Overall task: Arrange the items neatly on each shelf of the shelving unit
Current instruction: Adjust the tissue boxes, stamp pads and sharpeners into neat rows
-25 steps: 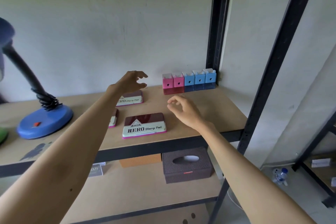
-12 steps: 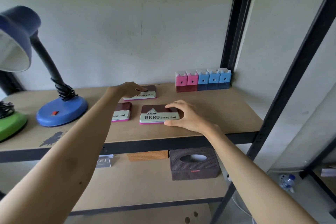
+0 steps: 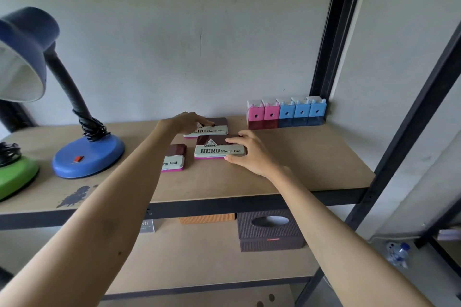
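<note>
Three maroon and cream "HERO Stamp Pad" tins lie on the wooden shelf [image 3: 311,157]. My left hand [image 3: 185,122] reaches to the back stamp pad [image 3: 214,129] and holds its left end, fingers over the lid. My right hand [image 3: 249,152] grips the right end of the front stamp pad [image 3: 215,148], thumb on the near edge and fingers on the far edge. This tin sits just in front of the back one, almost touching it. The third stamp pad [image 3: 175,158] lies to the left, half hidden behind my left forearm.
A row of pink and blue sharpeners [image 3: 287,113] stands against the wall by the black upright. A blue desk lamp [image 3: 87,157] and a green lamp base [image 3: 15,177] stand on the left. The lower shelf holds a brown tissue box [image 3: 269,234] and an orange box [image 3: 207,219].
Both hands came down onto stamp pads, the left on the back one and the right on the front one. The gap between those two tins has closed.
</note>
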`<state>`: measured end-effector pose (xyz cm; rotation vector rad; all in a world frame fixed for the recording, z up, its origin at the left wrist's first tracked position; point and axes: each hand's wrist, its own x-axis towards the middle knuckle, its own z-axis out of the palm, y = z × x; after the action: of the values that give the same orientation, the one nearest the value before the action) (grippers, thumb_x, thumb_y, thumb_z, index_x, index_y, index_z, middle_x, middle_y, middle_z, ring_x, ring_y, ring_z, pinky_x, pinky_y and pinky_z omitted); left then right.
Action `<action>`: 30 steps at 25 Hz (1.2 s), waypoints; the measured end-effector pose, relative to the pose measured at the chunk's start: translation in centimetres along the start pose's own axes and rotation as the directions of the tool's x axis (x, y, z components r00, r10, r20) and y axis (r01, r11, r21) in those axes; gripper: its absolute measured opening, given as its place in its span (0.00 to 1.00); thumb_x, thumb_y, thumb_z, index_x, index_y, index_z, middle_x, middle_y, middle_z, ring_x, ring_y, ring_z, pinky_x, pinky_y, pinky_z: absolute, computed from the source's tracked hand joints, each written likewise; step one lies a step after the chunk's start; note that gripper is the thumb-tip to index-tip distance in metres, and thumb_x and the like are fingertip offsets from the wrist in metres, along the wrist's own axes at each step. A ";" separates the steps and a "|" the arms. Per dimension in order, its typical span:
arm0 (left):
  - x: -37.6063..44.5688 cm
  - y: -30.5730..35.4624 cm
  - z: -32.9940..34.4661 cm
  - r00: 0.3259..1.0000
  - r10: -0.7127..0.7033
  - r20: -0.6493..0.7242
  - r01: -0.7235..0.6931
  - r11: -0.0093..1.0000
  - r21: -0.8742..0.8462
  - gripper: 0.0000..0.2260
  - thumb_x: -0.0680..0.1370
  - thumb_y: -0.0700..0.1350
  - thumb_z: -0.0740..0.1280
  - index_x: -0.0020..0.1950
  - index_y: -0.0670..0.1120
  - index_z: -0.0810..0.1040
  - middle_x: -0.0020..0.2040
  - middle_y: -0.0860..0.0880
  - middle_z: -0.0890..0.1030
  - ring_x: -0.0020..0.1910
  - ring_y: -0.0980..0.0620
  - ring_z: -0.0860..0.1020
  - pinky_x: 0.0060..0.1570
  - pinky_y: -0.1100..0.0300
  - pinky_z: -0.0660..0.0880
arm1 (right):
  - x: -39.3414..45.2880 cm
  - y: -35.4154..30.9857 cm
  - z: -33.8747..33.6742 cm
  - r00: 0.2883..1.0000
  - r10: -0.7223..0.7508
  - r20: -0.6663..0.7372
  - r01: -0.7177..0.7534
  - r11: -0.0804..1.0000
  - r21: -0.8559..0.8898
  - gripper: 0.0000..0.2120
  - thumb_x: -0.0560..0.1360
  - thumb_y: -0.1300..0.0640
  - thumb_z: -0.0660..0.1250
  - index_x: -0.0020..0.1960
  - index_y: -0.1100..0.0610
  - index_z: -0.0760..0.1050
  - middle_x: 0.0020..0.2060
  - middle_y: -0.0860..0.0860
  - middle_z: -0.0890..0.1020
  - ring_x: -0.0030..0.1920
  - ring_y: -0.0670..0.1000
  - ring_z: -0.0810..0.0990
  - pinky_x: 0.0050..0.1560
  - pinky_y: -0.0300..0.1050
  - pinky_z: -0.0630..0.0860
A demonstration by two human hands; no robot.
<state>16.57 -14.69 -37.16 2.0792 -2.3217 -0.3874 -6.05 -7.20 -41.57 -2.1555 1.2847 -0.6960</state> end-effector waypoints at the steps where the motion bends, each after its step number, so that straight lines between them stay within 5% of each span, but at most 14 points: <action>1: 0.1 0.3 0.0 1.000 0.007 0.001 -0.007 1.000 0.003 0.30 0.78 0.31 0.48 0.70 0.60 0.69 0.74 0.52 0.65 0.68 0.46 0.68 0.65 0.55 0.65 | 0.1 -0.1 0.1 1.000 -0.007 -0.001 0.007 1.000 0.005 0.25 0.74 0.52 0.70 0.69 0.53 0.72 0.70 0.52 0.64 0.70 0.51 0.63 0.67 0.43 0.62; 30: 0.0 1.1 0.2 0.998 0.065 0.004 -0.065 0.998 -0.003 0.32 0.78 0.29 0.47 0.70 0.60 0.69 0.76 0.55 0.61 0.73 0.47 0.62 0.66 0.54 0.63 | 0.3 -0.4 0.9 0.999 -0.045 0.016 0.046 0.999 -0.025 0.23 0.76 0.51 0.68 0.70 0.51 0.70 0.75 0.52 0.61 0.75 0.53 0.58 0.72 0.51 0.59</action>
<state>15.45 -14.59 -37.11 1.9979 -2.3822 -0.3944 -5.02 -7.14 -41.91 -2.2129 1.2464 -0.6829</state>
